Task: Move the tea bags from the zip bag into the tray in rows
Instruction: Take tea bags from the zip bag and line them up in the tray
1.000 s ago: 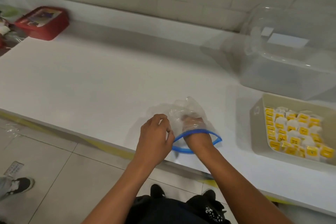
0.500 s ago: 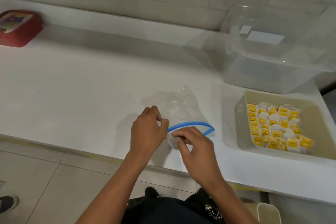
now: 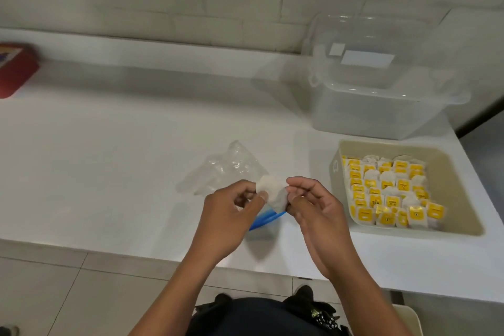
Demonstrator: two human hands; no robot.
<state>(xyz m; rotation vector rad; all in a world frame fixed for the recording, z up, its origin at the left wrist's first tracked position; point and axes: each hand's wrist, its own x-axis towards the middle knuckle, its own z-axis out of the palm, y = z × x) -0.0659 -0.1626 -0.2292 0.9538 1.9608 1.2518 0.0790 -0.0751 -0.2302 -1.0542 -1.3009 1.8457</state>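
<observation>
A white tea bag (image 3: 273,191) is held in the air between both hands, just above the zip bag. My left hand (image 3: 226,215) pinches its left edge and my right hand (image 3: 316,207) pinches its right edge. The clear zip bag (image 3: 229,169) with a blue zip strip (image 3: 266,219) lies crumpled on the white counter under my hands and looks empty. To the right stands the beige tray (image 3: 463,199), holding several tea bags (image 3: 387,191) with yellow tags laid in rows.
A clear plastic storage box (image 3: 381,95) stands behind the tray against the brick wall. A red box (image 3: 13,71) sits at the far left of the counter (image 3: 109,158). The counter's front edge runs just below my wrists, with tiled floor beneath.
My right hand came out of the zip bag with a tea bag. My left hand let go of the bag's opening and now pinches the tea bag too; the view shifted right.
</observation>
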